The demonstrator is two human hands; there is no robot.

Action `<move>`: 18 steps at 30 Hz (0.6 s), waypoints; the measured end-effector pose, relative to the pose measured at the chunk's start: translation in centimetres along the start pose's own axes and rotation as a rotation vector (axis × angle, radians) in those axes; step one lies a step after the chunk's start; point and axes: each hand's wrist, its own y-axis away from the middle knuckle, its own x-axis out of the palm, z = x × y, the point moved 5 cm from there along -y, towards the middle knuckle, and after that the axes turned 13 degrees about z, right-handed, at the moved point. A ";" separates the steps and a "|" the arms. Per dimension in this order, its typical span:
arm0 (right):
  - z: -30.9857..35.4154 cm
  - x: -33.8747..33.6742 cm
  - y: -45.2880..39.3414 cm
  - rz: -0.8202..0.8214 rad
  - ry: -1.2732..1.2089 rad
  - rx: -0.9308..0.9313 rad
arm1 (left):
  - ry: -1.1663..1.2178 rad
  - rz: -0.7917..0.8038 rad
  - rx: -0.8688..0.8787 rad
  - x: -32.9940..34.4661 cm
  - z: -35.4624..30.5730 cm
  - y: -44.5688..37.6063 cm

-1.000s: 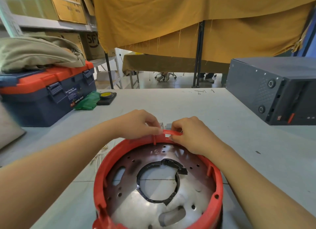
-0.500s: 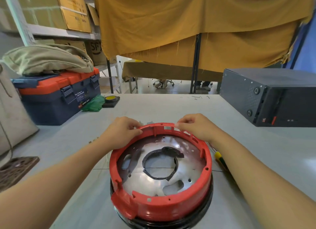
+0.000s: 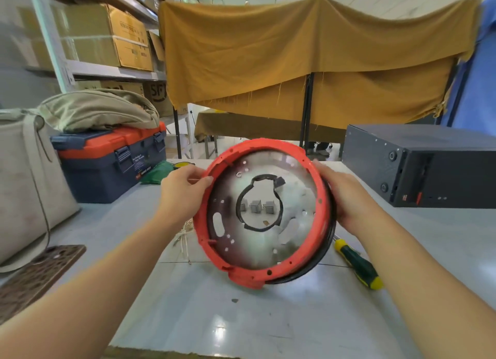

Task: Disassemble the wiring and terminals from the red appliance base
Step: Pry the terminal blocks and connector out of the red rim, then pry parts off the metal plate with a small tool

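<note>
A storeroom-like workshop: a mustard cloth (image 3: pixel 308 52) hangs across the back, shelves of cardboard boxes (image 3: pixel 107 36) stand beyond the left hand, and a pale grey table (image 3: pixel 241 318) runs under both forearms.

The red appliance base (image 3: pixel 264 213) sits between the two hands, lifted and tipped up on edge so its open face turns toward the camera. Its lower rim looks close to the table, though I cannot tell if it touches. The left hand (image 3: pixel 182 191) grips the upper-left rim, thumb over the red edge; the right hand (image 3: pixel 346 195) cups the right rim from outside, fingers wrapped behind. Both are equally near, on opposite ends of a roughly level diameter, so any turn would pivot about that line.

Through the central hole, three small grey blocks (image 3: pixel 256 205) show on the table beyond the base. A tangle of pale wiring (image 3: pixel 183 238) lies on the table just below the left wrist, and a yellow-and-green screwdriver (image 3: pixel 358 263) lies under the right wrist.

Writing: a box beyond the left hand reads "SF" (image 3: pixel 157 91). The label on the blue-and-orange toolbox (image 3: pixel 112 160) is too blurred to read, as are the prints on the upper cardboard boxes. A dark metal case (image 3: pixel 418 168) sits beyond the right hand.
</note>
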 end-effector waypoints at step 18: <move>5.4 9.8 5.3 0.333 1.040 -0.406 | 0.400 0.391 -0.353 0.0 2.4 2.7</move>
